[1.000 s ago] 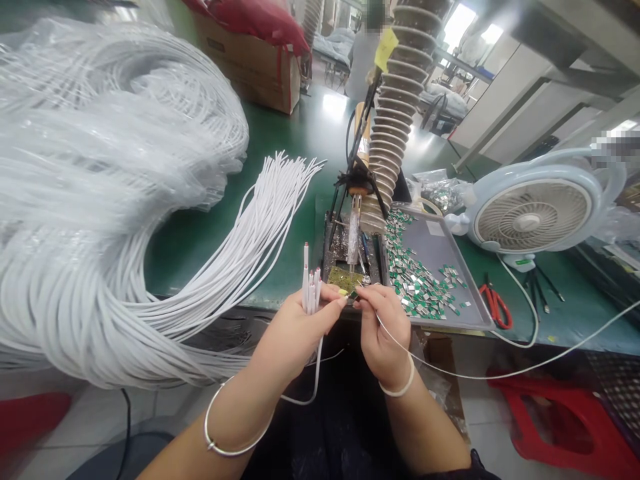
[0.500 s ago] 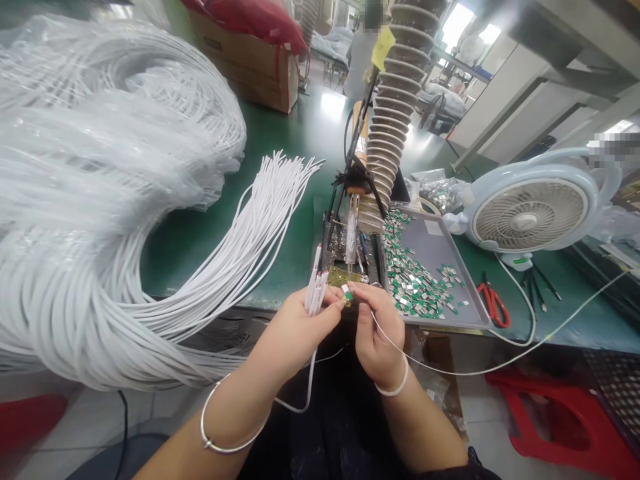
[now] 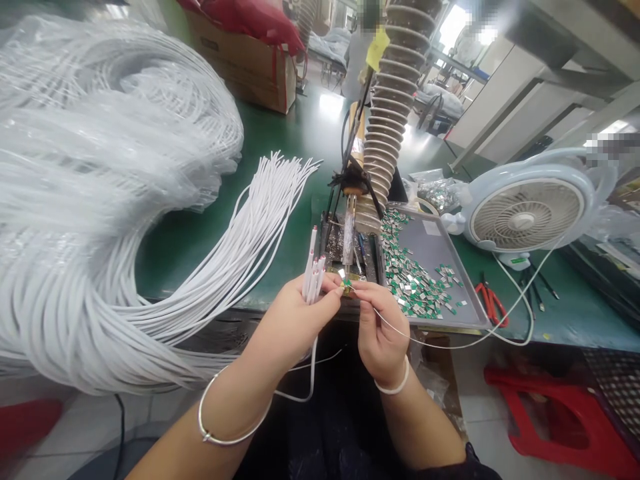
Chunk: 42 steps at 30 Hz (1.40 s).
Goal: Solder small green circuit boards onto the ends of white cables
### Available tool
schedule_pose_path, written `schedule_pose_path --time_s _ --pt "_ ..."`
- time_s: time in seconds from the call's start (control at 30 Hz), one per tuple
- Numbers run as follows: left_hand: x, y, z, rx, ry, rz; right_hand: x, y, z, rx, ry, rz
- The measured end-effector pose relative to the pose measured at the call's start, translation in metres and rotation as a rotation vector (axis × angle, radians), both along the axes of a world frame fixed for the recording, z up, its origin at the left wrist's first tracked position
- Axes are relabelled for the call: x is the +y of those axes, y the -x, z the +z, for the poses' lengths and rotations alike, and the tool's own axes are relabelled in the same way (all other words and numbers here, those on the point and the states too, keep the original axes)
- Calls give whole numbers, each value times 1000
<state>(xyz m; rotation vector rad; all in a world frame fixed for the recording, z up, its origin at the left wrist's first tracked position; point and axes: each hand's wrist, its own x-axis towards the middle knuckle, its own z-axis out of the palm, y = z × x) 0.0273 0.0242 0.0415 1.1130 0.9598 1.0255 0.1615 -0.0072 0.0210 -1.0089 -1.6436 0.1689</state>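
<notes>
My left hand (image 3: 287, 327) is closed around several white cables (image 3: 313, 280) with reddish ends pointing up. Between its thumb and forefinger it pinches a small green circuit board (image 3: 346, 283) with a metal plug. My right hand (image 3: 383, 327) is closed, thumb and forefinger pinching a thin solder wire (image 3: 440, 347) whose end reaches the board. Directly above stands a soldering iron (image 3: 349, 230), fixed with its tip down; the tip meets or nearly meets the board. The exact contact is too small to make out.
Left lies a big bundle of white cables (image 3: 215, 267), partly in plastic. On the right are a grey tray (image 3: 463, 267) of small boards, red-handled pliers (image 3: 493, 303) and a fan (image 3: 525, 217). A ribbed hose (image 3: 393, 93) hangs behind the iron. A red stool (image 3: 545, 413) stands below.
The circuit board has turned slightly and sits closer under the iron's tip. My right hand has shifted a little right, and the solder wire's slack has risen toward the fan.
</notes>
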Motion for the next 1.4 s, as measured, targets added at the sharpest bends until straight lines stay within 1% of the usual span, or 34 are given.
schedule_pose_path --time_s 0.13,0.33,0.63,0.87,1.0,1.1,1.17,1.27,1.4 --pt "1 0 4 -14 -29 2 1 1 3 -12 -17 -7" --pt "1 0 8 -21 -32 -5 2 1 5 -26 -24 -17" --pt "-1 1 16 5 -41 41 1 4 9 -42 -27 -31" --pt "-2 1 13 -19 -50 30 2 4 10 -43 -32 -21" --pt "-4 2 9 11 -50 28 -1 4 9 -54 -22 -23" --pt "-9 2 5 57 -52 -8 -5 3 7 -63 9 -50" --pt "-14 2 3 98 -46 -84 -8 4 5 -73 36 -63" --pt "-23 2 -1 139 -34 -200 -12 3 0 -82 71 -24" --pt "-32 6 -9 142 35 -228 -19 0 -4 -92 126 18"
